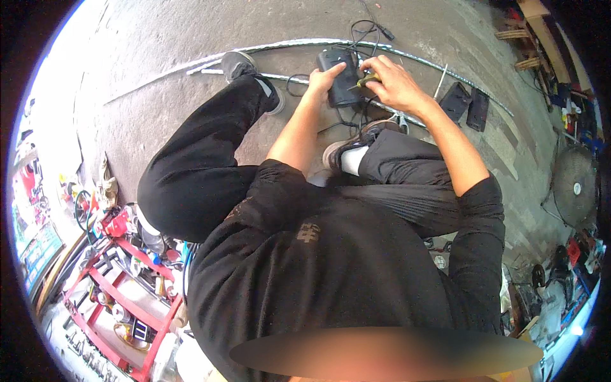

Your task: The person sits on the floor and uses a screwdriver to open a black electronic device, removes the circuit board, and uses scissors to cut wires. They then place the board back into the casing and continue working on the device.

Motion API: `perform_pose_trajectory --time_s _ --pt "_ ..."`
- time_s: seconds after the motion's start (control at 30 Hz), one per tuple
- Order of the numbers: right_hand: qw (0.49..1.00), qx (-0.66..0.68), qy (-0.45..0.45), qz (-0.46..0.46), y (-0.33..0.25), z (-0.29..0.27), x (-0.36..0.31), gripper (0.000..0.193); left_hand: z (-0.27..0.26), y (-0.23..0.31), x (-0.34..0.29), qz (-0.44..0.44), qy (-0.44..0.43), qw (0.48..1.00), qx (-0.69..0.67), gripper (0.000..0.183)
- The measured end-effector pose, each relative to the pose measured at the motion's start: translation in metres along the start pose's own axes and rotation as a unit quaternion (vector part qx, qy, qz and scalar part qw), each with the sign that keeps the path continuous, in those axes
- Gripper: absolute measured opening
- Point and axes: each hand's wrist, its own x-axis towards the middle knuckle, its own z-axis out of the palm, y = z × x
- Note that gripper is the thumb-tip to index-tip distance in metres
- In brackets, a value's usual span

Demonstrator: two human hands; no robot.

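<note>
A black box-shaped device (342, 89) with cables lies near the far middle, in front of me. My left hand (324, 81) is closed on its left side, with the thumb over the top. In my right hand (396, 84), just right of the device, is a screwdriver (367, 80) with a yellow and black handle. Its thin shaft points left and down over the device; whether the tip touches is too small to tell. A black cord (386, 32) with a plug runs off beyond the device. Scissors (400, 119) lie between my right hand and my shoe.
Long thin metal strips (280, 46) cross the concrete floor (165, 38) around the device. Two dark flat pieces (468, 105) lie to the right. A fan (574, 186) stands farther right. At the lower left, a red metal frame (121, 299) sits among cluttered parts.
</note>
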Motion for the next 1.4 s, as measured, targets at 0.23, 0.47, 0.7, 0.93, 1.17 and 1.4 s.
perform_pose_trajectory --time_s 0.23,0.47,0.7,0.93,1.17,1.4 --pt "0.979 -0.086 -0.052 0.176 -0.017 -0.006 0.013 0.052 0.004 0.01 -0.014 -0.039 -0.013 0.996 -0.082 0.063" --pt "1.0 -0.008 -0.022 -0.013 -0.003 0.003 0.009 0.024 -0.001 0.001 -0.003 -0.018 -0.04 0.997 -0.067 0.061" --pt "0.986 -0.11 -0.077 0.102 -0.018 -0.009 0.017 0.033 -0.006 -0.004 -0.002 -0.003 -0.055 0.996 -0.068 0.063" --pt "0.998 0.006 0.025 -0.062 0.012 0.01 0.011 0.028 -0.004 -0.006 0.008 -0.003 -0.056 0.996 -0.069 0.067" --pt "0.972 -0.086 -0.125 0.178 -0.024 -0.015 0.021 0.029 -0.007 -0.008 0.008 -0.003 -0.047 0.997 -0.057 0.066" --pt "0.995 0.072 0.063 -0.038 0.018 0.021 0.015 0.034 -0.002 0.003 -0.005 -0.014 -0.042 0.997 -0.057 0.063"
